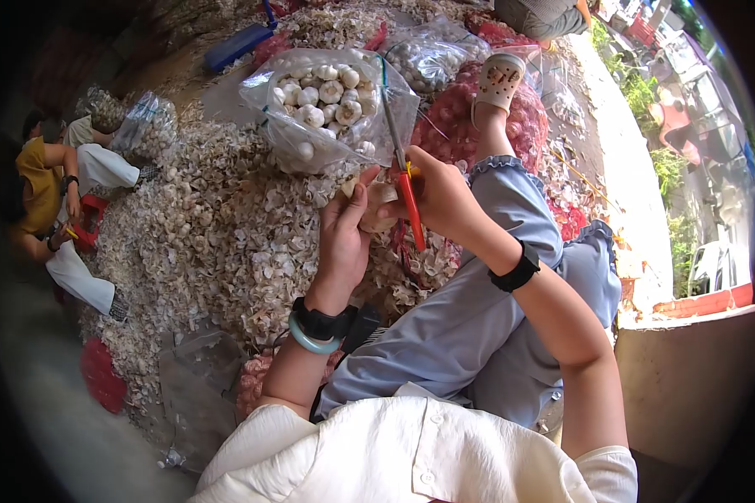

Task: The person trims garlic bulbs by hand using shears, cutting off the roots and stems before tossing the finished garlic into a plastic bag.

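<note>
My left hand (pixel 342 239) is closed around a pale garlic bulb (pixel 376 218), partly hidden by my fingers. My right hand (pixel 445 199) grips scissors with red handles (pixel 412 210), its fingertips close beside the bulb. The scissors' metal blades (pixel 392 121) point away from me, overlapping the edge of a clear plastic bag (pixel 268 109) in this view. Whole white garlic bulbs (pixel 327 94) fill that bag, which lies just beyond my hands. Loose garlic skins (pixel 252 243) are heaped below and to the left of my left hand.
Red mesh sacks (pixel 524 117) lie by my outstretched foot. Behind the open bag is another clear bag of garlic (pixel 432 63); a blue dustpan (pixel 236 47) lies at the back. A person in a yellow top (pixel 32 180) sits at left near a red stool (pixel 90 222).
</note>
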The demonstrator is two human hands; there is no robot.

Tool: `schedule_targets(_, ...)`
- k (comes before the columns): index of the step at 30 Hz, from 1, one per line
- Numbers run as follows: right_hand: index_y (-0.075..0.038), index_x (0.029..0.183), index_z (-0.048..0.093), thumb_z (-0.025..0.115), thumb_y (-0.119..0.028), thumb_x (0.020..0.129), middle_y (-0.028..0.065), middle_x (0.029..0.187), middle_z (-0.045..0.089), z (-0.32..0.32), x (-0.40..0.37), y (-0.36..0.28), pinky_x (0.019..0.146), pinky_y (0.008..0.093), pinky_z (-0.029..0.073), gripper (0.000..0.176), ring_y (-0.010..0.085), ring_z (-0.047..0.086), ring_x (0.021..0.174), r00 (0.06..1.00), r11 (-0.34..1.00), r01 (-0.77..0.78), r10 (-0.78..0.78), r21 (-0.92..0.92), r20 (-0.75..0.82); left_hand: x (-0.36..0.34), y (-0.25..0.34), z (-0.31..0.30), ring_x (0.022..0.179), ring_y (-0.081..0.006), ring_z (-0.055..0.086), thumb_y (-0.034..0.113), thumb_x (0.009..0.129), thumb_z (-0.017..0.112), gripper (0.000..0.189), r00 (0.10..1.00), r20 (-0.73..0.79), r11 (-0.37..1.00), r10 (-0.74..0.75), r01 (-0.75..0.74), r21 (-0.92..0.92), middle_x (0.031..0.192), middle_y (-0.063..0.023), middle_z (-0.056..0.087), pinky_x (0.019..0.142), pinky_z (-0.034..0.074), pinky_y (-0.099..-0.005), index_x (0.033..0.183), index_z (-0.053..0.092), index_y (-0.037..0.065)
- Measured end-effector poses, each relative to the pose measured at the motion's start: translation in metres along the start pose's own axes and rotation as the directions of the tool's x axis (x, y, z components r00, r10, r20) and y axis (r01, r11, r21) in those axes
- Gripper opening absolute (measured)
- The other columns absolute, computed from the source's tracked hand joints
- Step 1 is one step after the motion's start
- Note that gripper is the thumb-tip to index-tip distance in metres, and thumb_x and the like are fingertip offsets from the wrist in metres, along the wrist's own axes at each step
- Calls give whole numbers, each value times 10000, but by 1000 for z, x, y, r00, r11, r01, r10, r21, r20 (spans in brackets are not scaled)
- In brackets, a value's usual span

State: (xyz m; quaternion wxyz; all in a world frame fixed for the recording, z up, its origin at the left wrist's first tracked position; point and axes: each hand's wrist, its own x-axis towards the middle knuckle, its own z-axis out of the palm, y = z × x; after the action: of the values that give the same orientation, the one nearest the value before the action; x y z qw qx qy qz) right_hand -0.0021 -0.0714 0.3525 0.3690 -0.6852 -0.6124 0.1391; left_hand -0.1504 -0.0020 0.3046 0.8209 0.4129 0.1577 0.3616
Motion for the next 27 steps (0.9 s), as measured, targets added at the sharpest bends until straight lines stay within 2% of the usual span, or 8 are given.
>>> schedule_targets(2,-29,1018,503,833,-159,677,52,727,605,7,0,8,617,294,470,491,113,548,652,988,922,-145,153,358,6,0,4,3,1046,-139,561,279,981,465,409,1000,24,1000,17,-17,6,1169,-95,578,894,453,-296,1279,492,-1)
schedule_targets(3,-46,1017,508,822,-124,695,7,829,599,7,2,8,671,260,479,456,70,551,767,988,878,-153,153,453,39,0,5,4,1076,-142,548,285,978,471,422,999,46,1000,23,-24,19,1194,-98,570,923,436,-300,1285,483,-4)
schedule_targets(4,-46,1017,508,822,-124,695,7,829,599,6,2,8,671,260,479,456,70,551,767,988,881,-151,149,449,40,1,6,4,1076,-142,548,285,978,471,422,999,46,999,27,-28,15,1194,-98,570,923,436,-300,1285,483,-4)
schedule_targets(6,-46,1004,516,820,-137,704,-13,848,567,4,2,6,677,240,473,437,63,541,787,992,743,-124,105,657,69,4,8,5,1146,-148,508,280,982,458,423,997,52,995,51,-55,85,1266,-96,536,979,404,-311,1308,458,11)
schedule_targets(13,-30,1033,532,805,-113,716,-23,870,555,5,3,12,692,232,474,427,59,538,798,969,650,-228,227,725,101,7,13,7,1215,-158,465,307,979,447,415,990,138,1000,9,-6,-25,1364,-97,458,1015,398,-332,1297,480,43)
schedule_targets(22,-2,1036,525,769,-67,744,5,886,571,10,5,27,666,251,507,387,87,580,789,963,517,-240,233,822,135,11,12,8,1226,-186,461,314,958,489,373,979,159,992,124,-121,-29,1411,-85,393,1005,420,-354,1181,574,28)
schedule_targets(25,-9,994,525,768,-69,746,22,872,580,6,5,22,641,253,515,353,98,595,764,944,474,-286,289,833,160,12,12,3,1219,-189,469,298,949,513,353,976,204,997,76,-73,-21,1403,-84,399,994,432,-351,1166,582,29)
schedule_targets(27,-15,961,524,758,-76,762,34,846,589,-1,4,19,629,255,521,313,108,609,757,926,466,-318,340,826,164,13,13,2,1201,-196,488,192,909,593,324,965,251,996,80,-69,-51,1386,-83,418,990,435,-343,1185,564,26)
